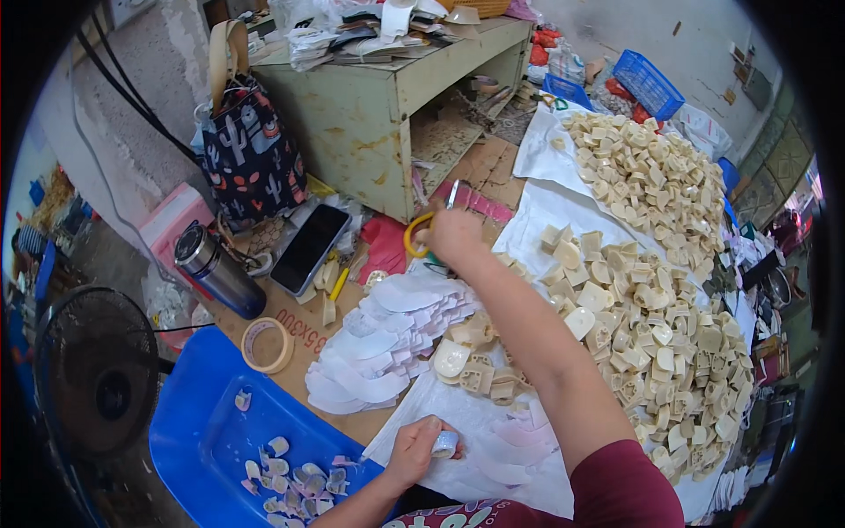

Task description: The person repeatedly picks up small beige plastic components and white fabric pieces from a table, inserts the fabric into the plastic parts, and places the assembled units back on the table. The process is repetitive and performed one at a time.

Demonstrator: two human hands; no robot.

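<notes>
At six o'clock, your left hand is closed around a small piece with a pale covering. Beside it, at five, lie loose pale cutouts. Between seven and eight, the blue tub holds a modest scatter of covered pieces, probably your finished ones. Farther in, toward seven, the thick stack of pale sheets looks largely unused. Just off centre toward one, your right hand meets the yellow-handled scissors; how firmly it grips them, I can't tell. The bare cream heaps, near at four and far past two, suggest most remains.
</notes>
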